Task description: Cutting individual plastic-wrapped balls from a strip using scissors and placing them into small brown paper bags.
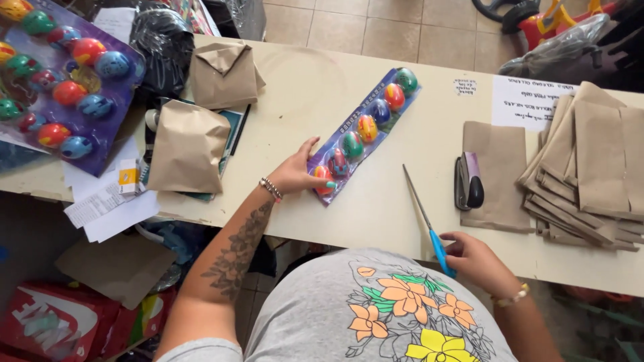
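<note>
Grasping: right hand (pixel 477 260), fingers closed around the blue handles of a pair of scissors (pixel 424 220) at the near edge of the table (pixel 315 100); blades closed, lying flat and pointing far-left. Left hand (pixel 295 173): fingers spread and unclenched, resting on the near end of a long purple blister strip (pixel 365 131), gripping nothing; beaded bracelet at the wrist, tattoo along the forearm.

Strip: lies diagonally at table centre, running from near-left to far-right, holding a single row of painted egg-shaped toys in red, green, yellow and blue.

Right of the scissors: one flat brown paper bag (pixel 498 175) with a black stapler (pixel 467 182) lying on its left edge. Further right: fanned stack of brown paper bags (pixel 590 167), a white sheet of paper (pixel 530 100) partly under its far side.

Far left: larger purple blister card (pixel 64 80) with several rows of the same egg toys. Between it and the strip: two filled, folded-over brown bags (pixel 189 144), one nearer, one farther, resting on loose papers.
</note>
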